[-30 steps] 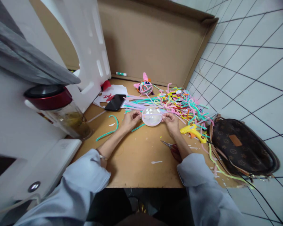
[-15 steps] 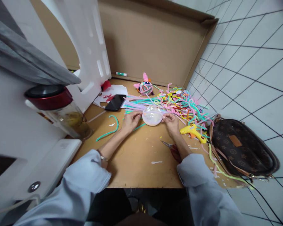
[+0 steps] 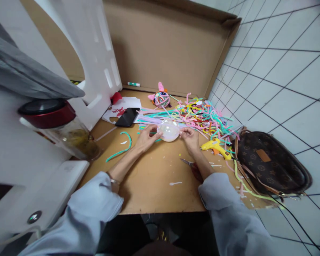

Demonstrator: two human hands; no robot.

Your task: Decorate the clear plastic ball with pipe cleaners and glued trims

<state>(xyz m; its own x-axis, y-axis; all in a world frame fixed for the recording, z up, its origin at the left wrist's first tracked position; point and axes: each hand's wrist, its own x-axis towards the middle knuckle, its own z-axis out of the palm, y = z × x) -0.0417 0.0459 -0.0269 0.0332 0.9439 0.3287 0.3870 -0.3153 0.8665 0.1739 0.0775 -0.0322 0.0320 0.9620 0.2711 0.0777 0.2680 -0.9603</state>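
A clear, shiny plastic ball (image 3: pixel 169 131) with a faint pinkish tint is held just above the table, between my two hands. My left hand (image 3: pixel 147 138) pinches its left edge, the thumb lying against the near side. On the opposite edge, my right hand (image 3: pixel 190 138) grips with thumb and bent fingers. Right behind the ball lies a bundle of straight pipe cleaners (image 3: pixel 152 119) in lilac, pink and teal. Scissors (image 3: pixel 193 166) rest partly hidden under my right forearm. A yellow glue gun (image 3: pixel 216 147) lies to the right of that hand.
Curled, many-coloured pipe cleaners (image 3: pixel 202 115) form a tangled pile at the back right. Near it sits a decorated ball with pink ears (image 3: pixel 161 98). A phone (image 3: pixel 127 117) and a bent teal pipe cleaner (image 3: pixel 126 145) lie left. A glass bottle (image 3: pixel 80 137) and brown handbag (image 3: pixel 274 163) flank the workspace.
The ball has turned slightly in my hands, and the pale band across its middle shows less. My left thumb has moved further onto its near side. The whole view has shifted a little.
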